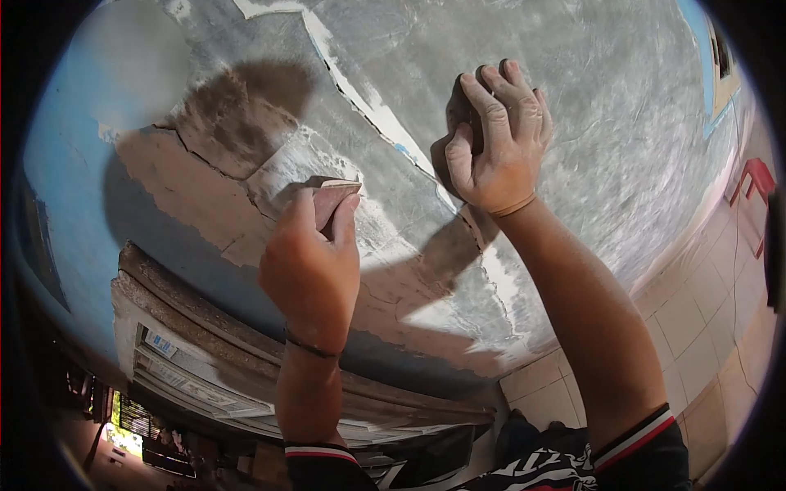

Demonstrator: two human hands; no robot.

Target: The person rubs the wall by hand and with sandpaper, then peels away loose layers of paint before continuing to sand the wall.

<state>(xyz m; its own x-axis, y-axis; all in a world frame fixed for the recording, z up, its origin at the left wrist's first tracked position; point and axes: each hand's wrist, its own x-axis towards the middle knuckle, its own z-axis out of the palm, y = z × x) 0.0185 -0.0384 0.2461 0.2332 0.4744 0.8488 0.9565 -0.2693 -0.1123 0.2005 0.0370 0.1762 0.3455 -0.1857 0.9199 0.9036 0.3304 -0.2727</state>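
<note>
My left hand (315,254) pinches a folded brownish piece of sandpaper (336,196) between thumb and fingers, close to the wall beside a whitish patch of filler. My right hand (506,151), dusty with white powder, rests on the grey part of the wall (622,106) with its fingers apart and nothing in it. Between the two hands a jagged crack edged with white filler (377,114) runs slantwise down the wall. Left of my left hand another dark crack (196,155) crosses a brownish patch.
A weathered wooden frame with louvres (205,385) runs along the lower left. Blue paint (70,164) covers the wall's left side. At the right are floor tiles (688,327), a red stool (757,180) and a thin cable.
</note>
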